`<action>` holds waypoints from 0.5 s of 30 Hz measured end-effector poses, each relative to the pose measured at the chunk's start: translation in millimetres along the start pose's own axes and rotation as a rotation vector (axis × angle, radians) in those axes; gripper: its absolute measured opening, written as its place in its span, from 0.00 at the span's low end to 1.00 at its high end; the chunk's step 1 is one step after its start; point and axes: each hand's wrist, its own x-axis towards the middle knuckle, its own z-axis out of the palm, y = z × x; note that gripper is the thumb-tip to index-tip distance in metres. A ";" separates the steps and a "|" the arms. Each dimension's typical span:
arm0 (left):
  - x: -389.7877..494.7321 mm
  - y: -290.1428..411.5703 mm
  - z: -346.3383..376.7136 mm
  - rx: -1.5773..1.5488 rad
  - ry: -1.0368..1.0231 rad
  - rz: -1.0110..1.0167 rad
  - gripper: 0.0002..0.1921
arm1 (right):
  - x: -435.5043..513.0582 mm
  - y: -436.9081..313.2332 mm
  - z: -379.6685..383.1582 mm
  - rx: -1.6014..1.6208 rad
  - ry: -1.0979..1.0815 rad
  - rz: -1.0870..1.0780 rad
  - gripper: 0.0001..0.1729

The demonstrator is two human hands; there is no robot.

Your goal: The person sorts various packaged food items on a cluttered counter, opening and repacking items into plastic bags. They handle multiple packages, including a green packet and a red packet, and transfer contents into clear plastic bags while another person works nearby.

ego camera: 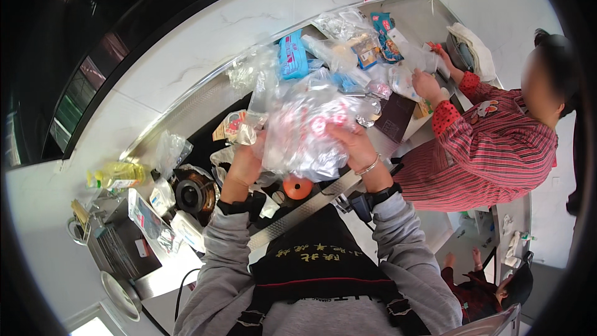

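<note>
My right hand (pixel 354 144), with a bracelet at the wrist, grips the right side of a clear plastic bag (pixel 303 135) with red print. On the bag's left side is my left hand (pixel 245 163), its fingers partly hidden by the plastic. The bag is crumpled and somewhat blurred, held above the cluttered counter. Just below it lies a round orange object (pixel 298 187). Beyond it are more clear plastic bags (pixel 254 67), a blue packet (pixel 293 56) and a teal food packet (pixel 386 39). A dark flat box (pixel 395 116) lies to the right.
A co-worker (pixel 494 158) in a striped red garment handles plastic at the right. Another person (pixel 489 289) is at the lower right. Left are a gas burner (pixel 191 196), a bottle of yellow liquid (pixel 123 175) and a sink (pixel 119 247). A metal rim (pixel 308 205) runs before me.
</note>
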 end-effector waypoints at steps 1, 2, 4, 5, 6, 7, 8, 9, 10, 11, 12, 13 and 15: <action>-5.9 0.1 -5.6 -0.053 -0.008 0.006 0.19 | -5.1 -5.3 -3.7 0.009 0.077 -0.037 0.17; -11.1 -2.1 -12.1 -0.233 -0.018 -0.065 0.20 | -9.4 -10.9 -7.3 0.006 0.124 -0.031 0.17; -15.2 -8.1 -31.8 -0.208 0.062 -0.164 0.20 | -15.9 -17.4 -10.4 0.000 0.116 -0.077 0.15; -16.5 -12.9 -42.2 -0.221 0.105 -0.216 0.19 | -19.0 -20.1 -10.8 0.008 0.115 -0.105 0.15; -14.3 -18.0 -50.8 -0.089 0.157 -0.251 0.17 | -21.9 -23.2 -10.5 -0.029 0.131 -0.080 0.16; -13.3 -20.8 -59.5 0.372 0.054 -0.144 0.17 | -25.2 -25.4 -9.2 -0.036 0.067 -0.098 0.16; -12.7 -21.0 -66.6 0.805 -0.073 -0.061 0.17 | -28.9 -28.6 -7.6 -0.044 0.031 -0.100 0.17; -17.5 -21.8 -70.3 1.022 -0.150 -0.006 0.20 | -33.3 -31.9 -5.5 -0.045 -0.011 -0.111 0.18; -20.1 -19.5 -72.0 1.234 -0.218 0.067 0.23 | -37.1 -35.7 -2.8 -0.060 -0.041 -0.114 0.18; -25.3 -16.2 -71.4 1.408 -0.028 0.081 0.25 | -40.9 -39.1 0.6 -0.069 -0.075 -0.122 0.18; -29.7 -11.5 -67.9 1.575 0.170 0.093 0.27 | -43.9 -42.3 4.7 -0.063 -0.143 -0.145 0.19; -36.0 -5.4 -63.6 1.752 0.382 0.044 0.29 | -45.5 -45.3 9.4 -0.064 -0.109 -0.133 0.18; -35.2 10.1 -53.5 1.670 0.418 -0.159 0.28 | -44.5 -50.2 20.4 -0.036 -0.110 -0.130 0.16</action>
